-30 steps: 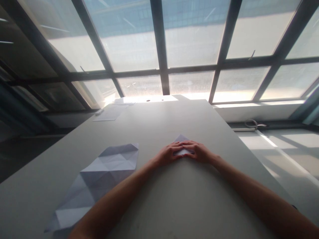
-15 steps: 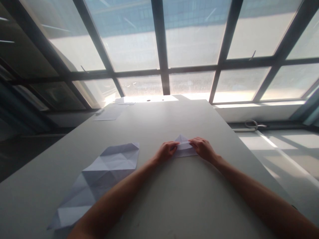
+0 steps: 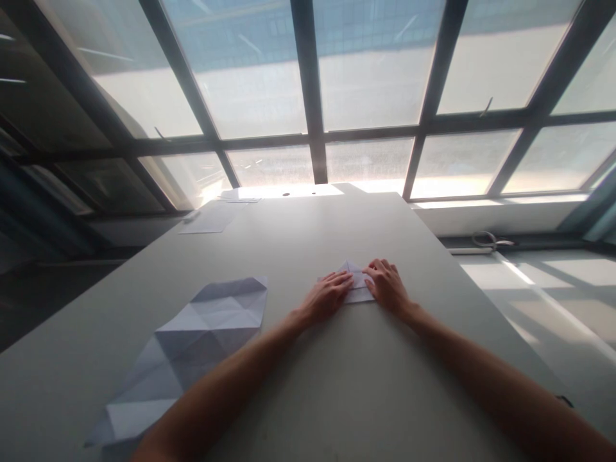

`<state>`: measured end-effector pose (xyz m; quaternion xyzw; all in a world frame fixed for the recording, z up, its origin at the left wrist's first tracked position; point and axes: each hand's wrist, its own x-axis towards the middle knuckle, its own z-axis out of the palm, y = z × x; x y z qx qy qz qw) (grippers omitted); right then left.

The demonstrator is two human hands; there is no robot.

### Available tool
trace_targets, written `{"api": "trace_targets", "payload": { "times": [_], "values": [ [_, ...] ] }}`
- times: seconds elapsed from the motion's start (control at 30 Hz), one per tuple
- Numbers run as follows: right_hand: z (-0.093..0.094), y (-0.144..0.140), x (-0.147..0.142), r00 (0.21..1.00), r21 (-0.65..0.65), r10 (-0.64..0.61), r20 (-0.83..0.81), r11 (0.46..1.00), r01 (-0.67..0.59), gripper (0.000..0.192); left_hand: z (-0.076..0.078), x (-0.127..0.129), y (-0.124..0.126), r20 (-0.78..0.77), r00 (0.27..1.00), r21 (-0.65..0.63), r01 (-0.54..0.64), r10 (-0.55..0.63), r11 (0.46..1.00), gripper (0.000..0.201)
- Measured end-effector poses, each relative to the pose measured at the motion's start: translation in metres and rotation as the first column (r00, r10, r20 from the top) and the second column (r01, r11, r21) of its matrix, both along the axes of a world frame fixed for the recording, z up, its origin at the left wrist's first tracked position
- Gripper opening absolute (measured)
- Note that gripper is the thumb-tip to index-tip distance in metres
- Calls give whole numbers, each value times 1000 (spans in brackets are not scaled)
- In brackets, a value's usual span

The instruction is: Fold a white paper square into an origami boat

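Observation:
A small folded white paper (image 3: 357, 283) with a pointed top lies on the grey table (image 3: 308, 378), at arm's length in front of me. My left hand (image 3: 326, 296) lies flat on its left part, fingers stretched toward the middle. My right hand (image 3: 387, 286) presses flat on its right part. Both palms face down on the paper, and only the paper's middle strip and tip show between them.
A large creased white sheet (image 3: 185, 350) lies unfolded to the left, near my left forearm. More papers (image 3: 212, 218) sit at the table's far left corner. Big windows rise beyond the far edge. Scissors (image 3: 488, 240) rest on the sill at right.
Half a second ago both hands pinched the paper's side corners; now they lie flat on it, the right hand slightly further forward.

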<state>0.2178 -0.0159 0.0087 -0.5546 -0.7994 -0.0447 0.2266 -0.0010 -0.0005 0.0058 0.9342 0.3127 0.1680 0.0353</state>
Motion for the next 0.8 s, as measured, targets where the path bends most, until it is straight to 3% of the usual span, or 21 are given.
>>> {"api": "trace_targets", "payload": {
  "times": [0.17,0.33,0.63,0.8],
  "values": [
    [-14,-5,-20,991,-112,131,-14,985,-132,42,-8,4,-3,-135,991,-65,6,-14,998,64],
    [-23,-5,-24,985,-232,167,36,960,-155,63,-8,2,0,-153,988,-77,-46,34,996,70],
    [-26,1,-11,997,-282,36,68,959,-16,68,-14,-11,13,-244,951,-119,-223,189,968,84],
    [-29,8,-1,996,-292,-43,74,954,63,68,-11,-16,13,-262,932,-138,-291,249,947,82]
  ]
}}
